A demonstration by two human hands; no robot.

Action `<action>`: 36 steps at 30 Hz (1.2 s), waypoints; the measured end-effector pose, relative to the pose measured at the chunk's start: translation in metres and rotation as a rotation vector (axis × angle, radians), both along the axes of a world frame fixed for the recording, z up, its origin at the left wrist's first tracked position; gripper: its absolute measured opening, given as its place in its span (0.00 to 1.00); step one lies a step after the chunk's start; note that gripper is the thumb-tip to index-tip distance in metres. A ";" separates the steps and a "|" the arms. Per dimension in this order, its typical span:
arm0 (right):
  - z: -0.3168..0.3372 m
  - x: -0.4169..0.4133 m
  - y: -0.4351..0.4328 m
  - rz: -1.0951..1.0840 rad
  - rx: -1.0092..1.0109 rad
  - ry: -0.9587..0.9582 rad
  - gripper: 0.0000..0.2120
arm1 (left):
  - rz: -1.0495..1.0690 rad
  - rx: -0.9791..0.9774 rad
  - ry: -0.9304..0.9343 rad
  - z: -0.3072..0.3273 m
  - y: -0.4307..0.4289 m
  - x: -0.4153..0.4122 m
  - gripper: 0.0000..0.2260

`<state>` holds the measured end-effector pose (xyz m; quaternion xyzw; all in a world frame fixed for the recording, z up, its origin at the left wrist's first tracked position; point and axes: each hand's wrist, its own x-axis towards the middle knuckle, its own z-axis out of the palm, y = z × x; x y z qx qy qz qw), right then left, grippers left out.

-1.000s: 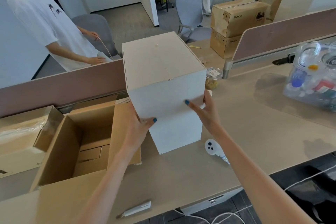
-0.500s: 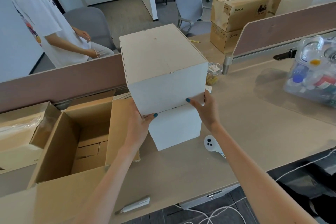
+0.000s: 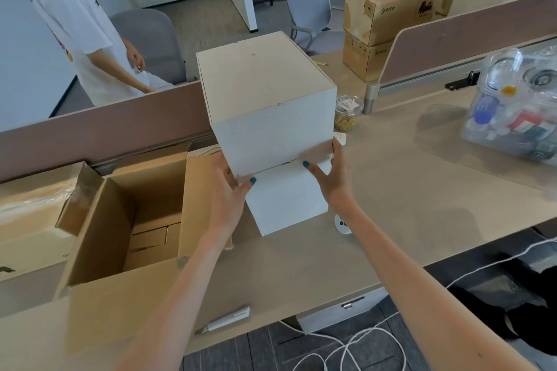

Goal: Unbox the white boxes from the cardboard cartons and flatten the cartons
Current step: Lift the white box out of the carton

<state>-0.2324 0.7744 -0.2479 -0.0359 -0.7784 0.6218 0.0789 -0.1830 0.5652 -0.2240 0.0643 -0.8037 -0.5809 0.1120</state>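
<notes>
The left hand [image 3: 229,193] and right hand [image 3: 328,178] grip only the bottom corners of the tall white cardboard box [image 3: 271,117], on or just above a smaller white box [image 3: 286,202] on the beige desk [image 3: 391,205], so it could tip away or slip.

A forearm [image 3: 391,259] half hides a white device [image 3: 339,221], and the right edge crops a clear bin [image 3: 512,117].

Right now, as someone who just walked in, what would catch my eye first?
A large white cardboard box at centre, gripped at its lower corners by the left hand and right hand, over a second white box standing on the beige desk. To the left, an open brown cardboard carton sits with its flaps spread.
</notes>
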 end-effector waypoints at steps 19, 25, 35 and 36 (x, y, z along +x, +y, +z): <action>-0.085 0.097 -0.061 0.449 0.496 -0.050 0.11 | 0.281 -0.706 -0.297 -0.085 -0.111 0.101 0.20; -0.106 0.099 -0.073 0.494 0.544 -0.071 0.10 | 0.249 -0.669 -0.538 -0.092 -0.121 0.078 0.29; -0.121 0.092 -0.091 0.484 0.366 -0.202 0.10 | 0.434 -0.665 -0.356 -0.084 -0.140 0.076 0.24; -0.121 0.090 -0.094 0.489 0.321 -0.231 0.11 | 0.467 -0.613 -0.321 -0.077 -0.145 0.078 0.24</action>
